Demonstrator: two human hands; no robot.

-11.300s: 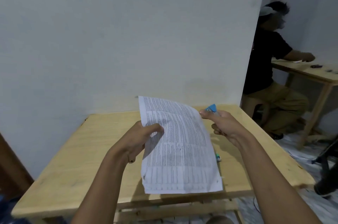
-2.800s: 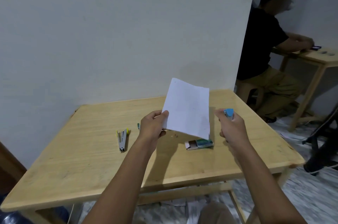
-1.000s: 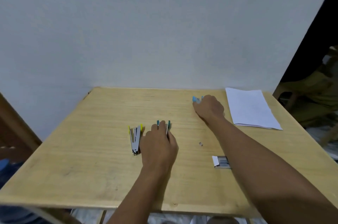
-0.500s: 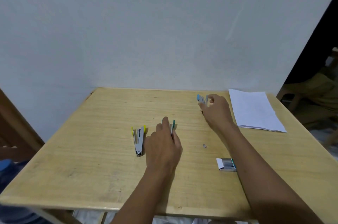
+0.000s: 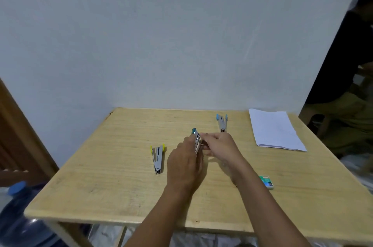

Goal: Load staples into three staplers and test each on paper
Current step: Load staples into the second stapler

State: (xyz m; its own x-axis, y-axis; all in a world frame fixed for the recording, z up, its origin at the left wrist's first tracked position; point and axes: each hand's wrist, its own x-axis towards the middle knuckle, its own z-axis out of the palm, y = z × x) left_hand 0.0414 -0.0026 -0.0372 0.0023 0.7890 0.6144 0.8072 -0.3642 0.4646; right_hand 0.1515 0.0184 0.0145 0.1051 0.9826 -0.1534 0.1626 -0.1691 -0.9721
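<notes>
While both hands work over mid-desk (image 5: pixel 121 186), I log the teal stapler (image 5: pixel 195 139) as the piece in play. It is raised off the desk between the yellow stapler (image 5: pixel 158 156) and the blue stapler (image 5: pixel 222 123).

Hands: the left hand (image 5: pixel 185 163) is curled round the teal stapler from below and grips its near half. The right hand (image 5: pixel 221 146) reaches in from the side, and its fingertips (image 5: pixel 203 136) seem to pinch the metal body. I cannot tell whether they hold staples.

Handling, my judgement: small, light and rigid, with slick metal sides. The spring parts could snap shut on a finger. I would hold it by the flat sides near the hinge, leaving the cap end free.

Orientation: its long axis runs away from me, with the teal cap at the far, raised end. The yellow and blue staplers lie flat and splayed in a narrow V. Their coloured caps are far from me and their narrow ends point toward me.

Supplies: the paper (image 5: pixel 274 131) is at the far right. The staple box (image 5: pixel 266 181) is at the near right, apart from both hands.
</notes>
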